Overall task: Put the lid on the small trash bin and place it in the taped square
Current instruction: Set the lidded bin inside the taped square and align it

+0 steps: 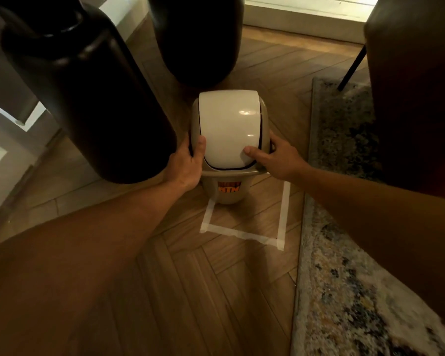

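Observation:
A small beige trash bin (pixel 229 194) with an orange label stands on the wooden floor, inside the far part of a white taped square (pixel 242 233). Its lid (pixel 229 129), with a white swing flap, sits on top of the bin. My left hand (pixel 188 163) grips the lid's left side, thumb on the flap's edge. My right hand (pixel 275 158) holds the lid's right side, thumb resting on the flap. The far edge of the taped square is hidden behind the bin.
Two tall dark vases stand close by, one (pixel 88 93) at the left and one (pixel 198 39) behind the bin. A patterned rug (pixel 344 253) lies at the right. A dark chair (pixel 416 86) with a thin black leg stands on it.

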Available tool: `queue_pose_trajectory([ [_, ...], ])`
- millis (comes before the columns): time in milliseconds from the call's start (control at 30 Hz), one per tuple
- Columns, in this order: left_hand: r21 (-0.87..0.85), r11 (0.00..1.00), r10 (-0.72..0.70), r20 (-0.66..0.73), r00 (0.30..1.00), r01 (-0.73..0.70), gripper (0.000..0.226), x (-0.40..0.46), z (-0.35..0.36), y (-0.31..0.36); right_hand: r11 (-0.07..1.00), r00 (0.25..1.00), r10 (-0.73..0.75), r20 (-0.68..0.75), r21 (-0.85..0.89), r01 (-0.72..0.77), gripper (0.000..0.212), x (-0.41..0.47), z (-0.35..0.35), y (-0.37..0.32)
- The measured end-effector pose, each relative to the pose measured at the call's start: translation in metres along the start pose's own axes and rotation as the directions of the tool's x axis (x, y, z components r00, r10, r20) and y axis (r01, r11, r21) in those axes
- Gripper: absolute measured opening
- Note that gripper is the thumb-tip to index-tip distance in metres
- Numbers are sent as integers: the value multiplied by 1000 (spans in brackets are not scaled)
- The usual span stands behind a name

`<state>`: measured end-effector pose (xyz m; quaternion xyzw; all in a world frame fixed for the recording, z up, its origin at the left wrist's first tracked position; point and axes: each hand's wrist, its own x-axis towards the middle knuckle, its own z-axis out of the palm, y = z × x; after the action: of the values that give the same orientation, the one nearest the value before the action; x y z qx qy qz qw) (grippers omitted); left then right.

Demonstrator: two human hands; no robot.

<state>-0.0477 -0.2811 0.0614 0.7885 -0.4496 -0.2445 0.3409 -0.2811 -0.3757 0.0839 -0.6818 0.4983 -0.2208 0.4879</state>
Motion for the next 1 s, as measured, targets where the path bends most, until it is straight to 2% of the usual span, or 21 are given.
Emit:
queue_pose_trajectory([
  [133,-50,998,-25,139,990,33,88,-4,-11,9,995,1000,-5,-17,-100,4,75,-4,-6,-5],
  [233,-88,993,-51,250,967,75,86,-10,-13,19,994,998,16,-56,-109,-22,75,-13,-12,2],
  [367,-114,988,-65,305,950,104,90,-7,-3,36,984,993,63,-100,-162,-78,81,-26,-29,13],
  [600,-75,993,-54,403,914,92,74,4,19,62,974,987,132,-93,-172,-146,92,-48,-60,24],
  [767,-51,993,-79,404,911,108,72,8,21,71,973,981,193,17,-129,-189,97,-60,-73,19],
  [867,-20,995,-82,384,920,97,75,3,22,71,978,980,201,-3,-57,-201,89,-68,-67,16],
  [1000,-17,996,-75,370,926,87,67,-10,20,67,977,977,211,-28,-2,-211,88,-78,-58,19],
])
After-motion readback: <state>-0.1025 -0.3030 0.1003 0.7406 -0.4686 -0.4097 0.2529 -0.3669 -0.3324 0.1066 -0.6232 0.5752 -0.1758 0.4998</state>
